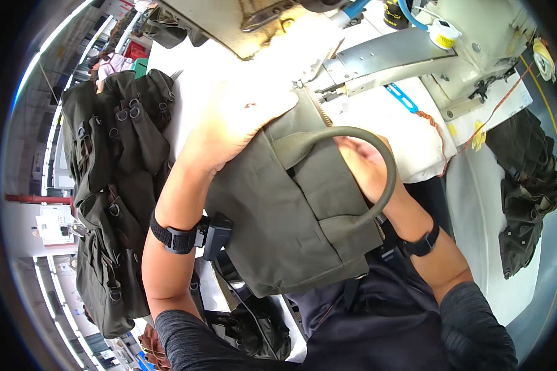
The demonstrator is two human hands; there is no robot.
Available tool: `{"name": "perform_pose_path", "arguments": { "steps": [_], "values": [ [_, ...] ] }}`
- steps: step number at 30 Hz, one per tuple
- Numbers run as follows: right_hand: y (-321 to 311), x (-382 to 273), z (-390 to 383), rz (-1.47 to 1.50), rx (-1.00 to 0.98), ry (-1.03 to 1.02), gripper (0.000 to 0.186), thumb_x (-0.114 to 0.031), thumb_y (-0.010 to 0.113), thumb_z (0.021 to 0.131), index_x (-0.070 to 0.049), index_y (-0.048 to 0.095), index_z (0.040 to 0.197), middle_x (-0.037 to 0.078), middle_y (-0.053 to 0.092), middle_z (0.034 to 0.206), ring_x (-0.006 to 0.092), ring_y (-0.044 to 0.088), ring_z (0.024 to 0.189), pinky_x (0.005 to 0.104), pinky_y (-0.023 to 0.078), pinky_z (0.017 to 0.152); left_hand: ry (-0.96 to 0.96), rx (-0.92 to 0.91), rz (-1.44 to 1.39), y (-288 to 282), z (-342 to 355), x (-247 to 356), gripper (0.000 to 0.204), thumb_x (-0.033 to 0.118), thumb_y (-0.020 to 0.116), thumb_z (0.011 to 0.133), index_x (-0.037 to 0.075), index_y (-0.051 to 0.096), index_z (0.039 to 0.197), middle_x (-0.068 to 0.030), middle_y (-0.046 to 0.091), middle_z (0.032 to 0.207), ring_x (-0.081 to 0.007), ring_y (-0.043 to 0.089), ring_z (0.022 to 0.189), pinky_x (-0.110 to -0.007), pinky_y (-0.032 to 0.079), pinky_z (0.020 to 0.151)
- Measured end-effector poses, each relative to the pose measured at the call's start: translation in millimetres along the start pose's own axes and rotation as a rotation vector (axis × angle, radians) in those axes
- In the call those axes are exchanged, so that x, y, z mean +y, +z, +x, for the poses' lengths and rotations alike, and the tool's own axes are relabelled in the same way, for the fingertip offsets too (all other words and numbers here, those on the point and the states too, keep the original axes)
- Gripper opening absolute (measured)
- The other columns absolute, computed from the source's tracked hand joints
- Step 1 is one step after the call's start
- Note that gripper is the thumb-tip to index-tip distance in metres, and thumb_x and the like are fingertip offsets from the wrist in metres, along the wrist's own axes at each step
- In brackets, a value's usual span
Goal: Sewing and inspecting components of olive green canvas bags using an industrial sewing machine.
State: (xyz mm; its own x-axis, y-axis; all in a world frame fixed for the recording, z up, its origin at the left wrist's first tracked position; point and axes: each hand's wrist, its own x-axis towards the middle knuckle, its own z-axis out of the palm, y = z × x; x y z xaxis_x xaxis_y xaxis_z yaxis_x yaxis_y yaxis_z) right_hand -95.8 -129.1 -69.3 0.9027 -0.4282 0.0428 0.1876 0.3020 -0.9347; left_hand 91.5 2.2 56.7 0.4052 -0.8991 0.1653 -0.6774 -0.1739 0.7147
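Observation:
An olive-green fabric bag [269,213] hangs at a slant in front of my body, its top end close to the sewing machine's needle area. A rounded carrying handle [387,179] loops off its face, and zipper teeth [323,114] run along its right edge. My left hand [247,117] is closed on the bag's upper left edge, washed out by glare. On the other side, my right hand [365,157] grips the zipper edge behind the handle, with its fingers partly hidden. The sewing machine [390,62] stands just beyond both hands; glare hides its needle.
Similar dark bags [117,154] with metal rings are piled at my left. More dark pieces [523,185] lie at the far right. Blue-handled snips [401,98] on an orange cord rest by the machine. Another person [112,63] is at the back left.

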Motion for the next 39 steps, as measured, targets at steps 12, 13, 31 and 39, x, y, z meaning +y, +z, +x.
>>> {"name": "perform_pose_path", "arguments": {
  "steps": [12, 13, 31, 39],
  "values": [
    [27, 7, 19, -0.033, 0.197, -0.392, 0.011, 0.001, 0.071, 0.096, 0.006, 0.075, 0.105, 0.009, 0.073, 0.086, 0.0105, 0.063, 0.079, 0.0287, 0.050, 0.071, 0.115, 0.105, 0.040, 12, -5, -3, 0.015, 0.012, 0.076, 0.094, -0.003, 0.076, 0.095, -0.0087, 0.070, 0.081, -0.0199, 0.062, 0.072, -0.033, 0.049, 0.068],
    [27, 7, 19, 0.042, 0.193, -0.395, 0.010, 0.001, 0.071, 0.097, 0.006, 0.075, 0.105, 0.008, 0.073, 0.085, 0.0096, 0.063, 0.078, 0.0283, 0.050, 0.070, 0.139, 0.097, 0.058, 11, -5, -3, 0.015, 0.012, 0.077, 0.094, -0.003, 0.076, 0.095, -0.0084, 0.070, 0.080, -0.0200, 0.062, 0.071, -0.033, 0.049, 0.068],
    [20, 6, 19, 0.173, 0.136, -0.235, 0.026, -0.003, 0.069, 0.104, 0.011, 0.072, 0.125, 0.013, 0.079, 0.110, 0.0128, 0.072, 0.100, 0.0265, 0.058, 0.085, 0.272, 0.026, 0.067, -6, 15, -19, 0.025, 0.013, 0.081, 0.091, 0.003, 0.080, 0.114, -0.0097, 0.078, 0.109, -0.0188, 0.073, 0.094, -0.032, 0.057, 0.085],
    [10, 7, 13, -0.027, 0.122, -0.188, 0.024, -0.001, 0.071, 0.102, 0.009, 0.073, 0.123, 0.011, 0.078, 0.105, 0.0093, 0.071, 0.094, 0.0239, 0.056, 0.082, 0.163, -0.080, 0.344, -26, 4, -1, 0.035, 0.020, 0.080, 0.092, 0.004, 0.073, 0.122, -0.0077, 0.070, 0.109, -0.0167, 0.065, 0.099, -0.029, 0.050, 0.090]
  ]
}}
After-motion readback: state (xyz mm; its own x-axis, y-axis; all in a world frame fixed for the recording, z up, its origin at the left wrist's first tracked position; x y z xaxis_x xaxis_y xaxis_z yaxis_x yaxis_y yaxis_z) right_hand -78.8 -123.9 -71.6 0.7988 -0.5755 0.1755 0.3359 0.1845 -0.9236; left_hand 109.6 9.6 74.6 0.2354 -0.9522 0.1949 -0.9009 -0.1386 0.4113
